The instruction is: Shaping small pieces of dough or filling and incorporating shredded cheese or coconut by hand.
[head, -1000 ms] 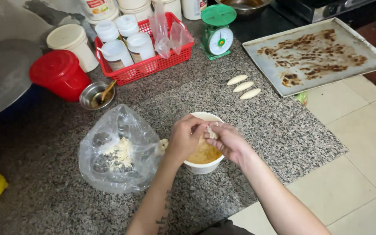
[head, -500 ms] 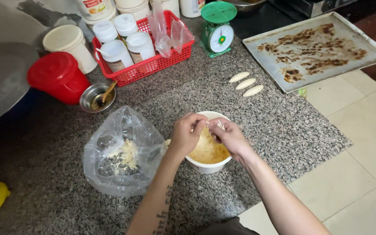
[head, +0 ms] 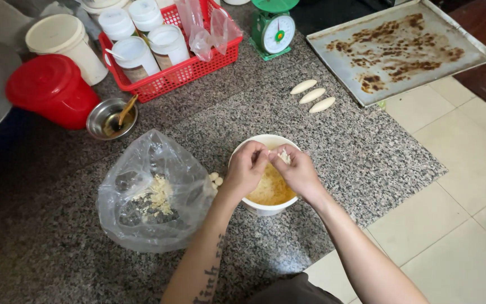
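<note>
Since earlier: our hands rise to bowl's far rim | left hand (head: 247, 169), right hand (head: 295, 170): together, pinching pale dough bit (head: 281, 156) | white bowl (head: 254, 206): on granite | dough: soft, sticky; take by fingertips.

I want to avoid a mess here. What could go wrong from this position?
1. Both the left hand and the right hand work a pale lump over the white bowl; bits may fall past its rim onto the granite slab.
2. The open plastic bag lies close beside the left forearm, so an elbow move could possibly drag it and spill its crumbs.
</note>
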